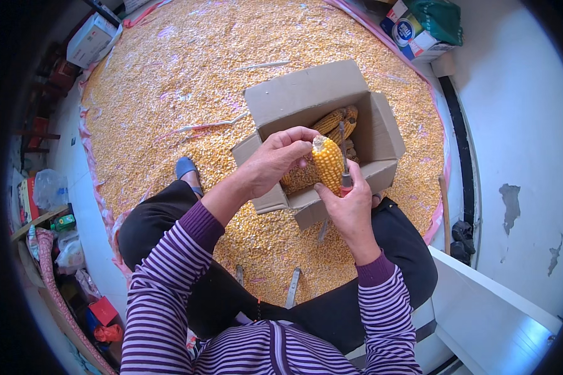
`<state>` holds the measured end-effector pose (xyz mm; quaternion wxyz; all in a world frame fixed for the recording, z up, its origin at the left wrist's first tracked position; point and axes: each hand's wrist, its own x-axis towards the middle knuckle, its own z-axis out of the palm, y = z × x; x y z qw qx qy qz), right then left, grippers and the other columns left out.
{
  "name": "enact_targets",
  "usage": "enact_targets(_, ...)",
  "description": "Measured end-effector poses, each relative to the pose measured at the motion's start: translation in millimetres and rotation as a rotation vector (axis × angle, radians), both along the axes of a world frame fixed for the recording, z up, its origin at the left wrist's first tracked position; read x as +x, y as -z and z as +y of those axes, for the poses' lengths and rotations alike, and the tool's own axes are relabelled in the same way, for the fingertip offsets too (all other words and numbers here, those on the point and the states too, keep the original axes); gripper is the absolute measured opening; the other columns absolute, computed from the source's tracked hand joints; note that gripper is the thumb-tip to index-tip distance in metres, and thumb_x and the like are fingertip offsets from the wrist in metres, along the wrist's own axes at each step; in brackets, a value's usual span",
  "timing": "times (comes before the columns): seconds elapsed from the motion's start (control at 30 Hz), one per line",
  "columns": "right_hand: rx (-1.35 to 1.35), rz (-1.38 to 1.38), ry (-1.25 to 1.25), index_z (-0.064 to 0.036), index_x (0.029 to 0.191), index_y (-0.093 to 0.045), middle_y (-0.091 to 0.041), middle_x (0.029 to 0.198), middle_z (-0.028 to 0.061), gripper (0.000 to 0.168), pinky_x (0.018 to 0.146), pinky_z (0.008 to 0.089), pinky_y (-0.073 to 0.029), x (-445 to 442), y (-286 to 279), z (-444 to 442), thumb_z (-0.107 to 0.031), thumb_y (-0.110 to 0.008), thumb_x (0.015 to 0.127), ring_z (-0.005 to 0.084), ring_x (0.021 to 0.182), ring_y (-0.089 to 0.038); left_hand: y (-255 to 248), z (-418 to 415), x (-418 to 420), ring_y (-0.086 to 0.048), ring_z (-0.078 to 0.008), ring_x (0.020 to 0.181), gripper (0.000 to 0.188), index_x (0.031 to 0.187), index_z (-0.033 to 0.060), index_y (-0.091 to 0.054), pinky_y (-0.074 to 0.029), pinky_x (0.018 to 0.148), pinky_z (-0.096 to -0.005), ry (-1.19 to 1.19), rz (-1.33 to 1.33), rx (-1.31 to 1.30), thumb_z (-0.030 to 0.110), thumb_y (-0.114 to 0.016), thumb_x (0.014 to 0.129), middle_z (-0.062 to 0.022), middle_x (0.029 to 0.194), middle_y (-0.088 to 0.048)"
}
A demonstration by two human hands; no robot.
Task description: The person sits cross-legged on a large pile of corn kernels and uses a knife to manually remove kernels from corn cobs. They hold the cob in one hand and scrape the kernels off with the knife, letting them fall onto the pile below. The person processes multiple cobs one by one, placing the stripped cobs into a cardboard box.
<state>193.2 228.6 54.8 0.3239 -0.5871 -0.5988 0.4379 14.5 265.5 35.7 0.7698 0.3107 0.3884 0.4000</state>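
Observation:
In my right hand (347, 201) I hold a yellow ear of corn (328, 165) by its lower end, together with a screwdriver (344, 157) whose metal shaft points up beside the ear. The handle, partly red, is mostly hidden in my palm. My left hand (281, 157) is at the ear's pale upper end, its thumb and index finger bent close together; whether they pinch anything cannot be told. Beneath both hands stands an open cardboard box (309, 89), its flaps folded outward. Inside it lie several ears of corn (330, 121) and loose kernels (305, 180).
Loose corn kernels (169, 84) cover a pink-edged sheet around the box. A wooden stick (445, 213) leans at the right by the wall. Cartons (91, 40) stand at the upper left, and a shelf with plastic bags (50, 190) is at the left. My knees flank the box.

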Motion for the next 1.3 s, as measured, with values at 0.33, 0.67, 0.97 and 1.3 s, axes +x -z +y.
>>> enact_targets(0.33,0.200,-0.271,0.034,-0.004,0.118,-0.050,-0.055,0.106,0.0151,0.050,0.082,0.0376,-0.048,1,-3,0,-0.004,-0.072,0.073,0.0326,0.100,-0.058,-22,-6,6,-0.054,-0.0155,0.112,0.038,0.130,0.0073,-0.047,-0.049,0.091,-0.0333,0.061,-0.145,0.075,0.020,-0.054,0.095,-0.0066,0.124,-0.053)
enact_targets(0.67,-0.146,0.104,-0.138,-0.001,0.110,-0.052,-0.063,0.104,0.0146,0.043,0.075,0.0312,-0.050,12,-7,9,-0.006,-0.074,0.073,0.0183,0.091,-0.064,-28,-6,2,-0.052,-0.0167,0.118,0.037,0.128,0.0024,-0.046,-0.041,0.102,-0.0318,0.156,-0.067,0.203,0.013,-0.050,0.092,-0.0089,0.127,-0.053)
enact_targets(0.97,0.149,-0.190,-0.050,-0.003,0.113,-0.048,-0.057,0.102,0.0186,0.047,0.082,0.0410,-0.047,7,3,4,-0.006,-0.072,0.073,0.0375,0.098,-0.057,-26,-7,5,-0.056,-0.0150,0.112,0.037,0.125,-0.0007,-0.049,-0.044,0.098,-0.0308,0.115,-0.023,0.159,0.005,-0.044,0.088,-0.0082,0.121,-0.057)
enact_targets(1.3,0.069,-0.186,-0.050,-0.003,0.116,-0.045,-0.054,0.106,0.0194,0.048,0.081,0.0431,-0.047,0,5,3,-0.007,-0.070,0.075,0.0381,0.098,-0.056,-19,-5,9,-0.057,-0.0164,0.111,0.032,0.121,-0.0001,-0.053,-0.046,0.098,-0.0320,-0.031,-0.122,-0.045,0.005,-0.045,0.090,-0.0089,0.119,-0.059)
